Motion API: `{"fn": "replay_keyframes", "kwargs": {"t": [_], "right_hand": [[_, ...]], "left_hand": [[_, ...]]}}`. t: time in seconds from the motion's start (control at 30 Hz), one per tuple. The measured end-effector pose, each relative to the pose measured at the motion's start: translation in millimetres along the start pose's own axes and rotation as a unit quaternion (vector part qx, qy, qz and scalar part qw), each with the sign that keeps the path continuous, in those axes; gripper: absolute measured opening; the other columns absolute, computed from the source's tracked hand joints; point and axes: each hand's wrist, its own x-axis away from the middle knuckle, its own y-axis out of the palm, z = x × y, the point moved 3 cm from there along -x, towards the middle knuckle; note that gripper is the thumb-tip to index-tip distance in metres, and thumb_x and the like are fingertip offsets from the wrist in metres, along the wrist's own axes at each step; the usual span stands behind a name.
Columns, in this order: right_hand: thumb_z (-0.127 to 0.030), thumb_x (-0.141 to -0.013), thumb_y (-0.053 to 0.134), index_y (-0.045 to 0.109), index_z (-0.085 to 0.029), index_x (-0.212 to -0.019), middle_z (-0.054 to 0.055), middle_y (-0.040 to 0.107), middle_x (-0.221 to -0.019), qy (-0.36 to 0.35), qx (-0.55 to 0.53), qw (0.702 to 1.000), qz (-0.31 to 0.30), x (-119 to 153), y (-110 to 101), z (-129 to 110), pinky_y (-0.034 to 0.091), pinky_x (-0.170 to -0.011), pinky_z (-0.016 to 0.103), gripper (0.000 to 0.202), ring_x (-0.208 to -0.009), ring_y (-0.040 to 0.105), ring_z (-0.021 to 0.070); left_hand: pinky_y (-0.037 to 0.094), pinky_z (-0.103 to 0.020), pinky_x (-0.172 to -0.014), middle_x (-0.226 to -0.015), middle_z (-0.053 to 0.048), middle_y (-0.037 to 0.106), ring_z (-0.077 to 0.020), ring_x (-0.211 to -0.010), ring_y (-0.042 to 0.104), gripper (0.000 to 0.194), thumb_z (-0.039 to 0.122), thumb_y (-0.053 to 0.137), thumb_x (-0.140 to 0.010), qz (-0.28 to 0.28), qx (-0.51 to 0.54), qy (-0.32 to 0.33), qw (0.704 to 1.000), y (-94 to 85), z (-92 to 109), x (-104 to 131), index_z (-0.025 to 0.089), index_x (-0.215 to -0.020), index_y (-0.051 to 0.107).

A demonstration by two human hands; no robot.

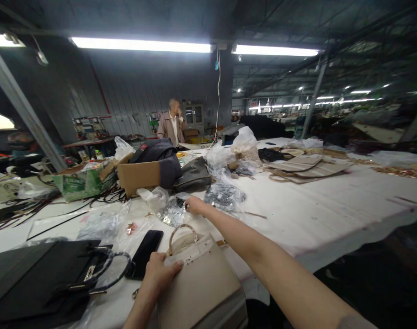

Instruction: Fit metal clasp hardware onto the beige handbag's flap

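Note:
A beige handbag (203,288) with a curved top handle lies before me at the table's near edge. My left hand (162,270) grips its top left corner, thumb pressed on a clear strip along the upper edge. Farther off, my right hand (195,206) is at a clear plastic bag (174,212) holding small dark and shiny pieces. Its fingers are curled, and what they hold, if anything, is too small to make out. Just left of the handbag lies a black phone (147,253). A black handbag (40,281) with looped handles rests at the far left.
Beyond my hands stand a cardboard box (140,176) with dark cloth and a green carton (81,183). Another plastic bag (225,195) lies right of my right hand. Flat beige panels (304,167) are stacked on the white table (332,210). A person (174,123) stands behind it.

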Motion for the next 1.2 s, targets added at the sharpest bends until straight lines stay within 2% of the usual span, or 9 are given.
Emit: {"fn": "replay_keyframes", "kwargs": {"t": [0.1, 0.27, 0.4, 0.5, 0.63, 0.77, 0.93, 1.1, 1.2], "right_hand": [[-0.013, -0.079, 0.084, 0.09, -0.023, -0.096, 0.006, 0.082, -0.09, -0.005, -0.002, 1.0, -0.009, -4.4, 3.4, 9.6, 0.058, -0.087, 0.028, 0.02, -0.091, 0.076, 0.0253], [-0.012, -0.08, 0.083, 0.09, -0.022, -0.105, 0.007, 0.083, -0.104, -0.022, -0.019, 1.0, -0.008, -5.8, 5.9, 12.0, 0.057, -0.088, 0.028, 0.028, -0.096, 0.076, 0.0256], [-0.008, -0.081, 0.078, 0.089, -0.021, -0.11, 0.008, 0.082, -0.116, -0.037, -0.053, 0.998, 0.017, 1.0, 10.3, 9.6, 0.056, -0.095, 0.029, 0.033, -0.108, 0.074, 0.0263], [-0.008, -0.082, 0.077, 0.09, -0.022, -0.11, 0.006, 0.084, -0.111, -0.034, -0.091, 0.995, 0.031, 6.7, 13.9, 10.9, 0.055, -0.093, 0.028, 0.034, -0.105, 0.075, 0.0247], [-0.012, -0.079, 0.082, 0.09, -0.022, -0.109, 0.006, 0.085, -0.104, 0.006, -0.152, 0.986, 0.066, 7.7, 12.0, 17.2, 0.056, -0.091, 0.03, 0.033, -0.098, 0.076, 0.025], [-0.018, -0.083, 0.081, 0.09, -0.018, -0.1, 0.007, 0.086, -0.099, 0.043, -0.224, 0.969, 0.096, 6.3, 5.5, 22.7, 0.056, -0.086, 0.029, 0.02, -0.091, 0.076, 0.0238], [-0.021, -0.077, 0.087, 0.09, -0.015, -0.094, 0.005, 0.083, -0.086, 0.064, -0.287, 0.95, 0.099, 8.9, 2.8, 23.3, 0.053, -0.076, 0.025, 0.019, -0.077, 0.071, 0.0187], [-0.027, -0.083, 0.084, 0.089, -0.015, -0.114, 0.006, 0.083, -0.089, 0.087, -0.315, 0.939, 0.11, 12.5, -0.5, 19.8, 0.052, -0.066, 0.023, 0.033, -0.073, 0.069, 0.0168], [-0.024, -0.083, 0.083, 0.086, -0.014, -0.126, 0.006, 0.081, -0.085, 0.096, -0.31, 0.939, 0.114, 14.9, -6.4, 19.3, 0.051, -0.064, 0.023, 0.044, -0.07, 0.067, 0.0162]], "left_hand": [[0.058, -0.041, -0.094, -0.118, -0.018, 0.074, -0.0418, -0.117, 0.073, 0.049, 0.065, 0.074, -0.07, 0.004, 0.007, 0.0, 1.0, 2.8, -3.3, -1.5, 0.02, -0.09, 0.069], [0.055, -0.044, -0.105, -0.128, -0.022, 0.069, -0.0423, -0.122, 0.07, 0.063, 0.071, 0.066, -0.067, 0.011, 0.006, -0.007, 1.0, 2.9, -2.0, 0.6, 0.018, -0.099, 0.069], [0.054, -0.042, -0.102, -0.125, -0.021, 0.068, -0.0409, -0.121, 0.07, 0.063, 0.07, 0.064, -0.067, 0.008, 0.004, 0.003, 1.0, 1.0, 0.6, 3.6, 0.017, -0.1, 0.07], [0.056, -0.04, -0.096, -0.119, -0.019, 0.071, -0.0412, -0.118, 0.072, 0.057, 0.068, 0.069, -0.069, 0.013, 0.007, 0.006, 1.0, 1.3, -0.7, 3.2, 0.018, -0.095, 0.071], [0.058, -0.042, -0.092, -0.111, -0.017, 0.073, -0.0433, -0.116, 0.072, 0.05, 0.065, 0.073, -0.071, 0.009, 0.01, 0.012, 1.0, 3.3, -2.2, 1.7, 0.019, -0.091, 0.071], [0.057, -0.041, -0.095, -0.115, -0.017, 0.074, -0.0427, -0.118, 0.072, 0.051, 0.063, 0.075, -0.069, 0.021, 0.01, 0.005, 1.0, 1.2, -0.2, 4.6, 0.019, -0.095, 0.071], [0.057, -0.04, -0.095, -0.117, -0.017, 0.074, -0.0419, -0.121, 0.071, 0.048, 0.062, 0.075, -0.072, 0.019, 0.01, -0.002, 1.0, -2.4, 5.2, 8.4, 0.019, -0.095, 0.07], [0.058, -0.04, -0.089, -0.106, -0.016, 0.074, -0.0425, -0.118, 0.072, 0.04, 0.059, 0.076, -0.075, -0.008, 0.012, -0.002, 1.0, -1.8, 6.3, 9.1, 0.021, -0.087, 0.069], [0.057, -0.042, -0.096, -0.117, -0.019, 0.074, -0.0429, -0.121, 0.071, 0.048, 0.061, 0.074, -0.074, 0.008, 0.013, 0.003, 1.0, -2.5, 5.7, 9.4, 0.018, -0.095, 0.072]]}}
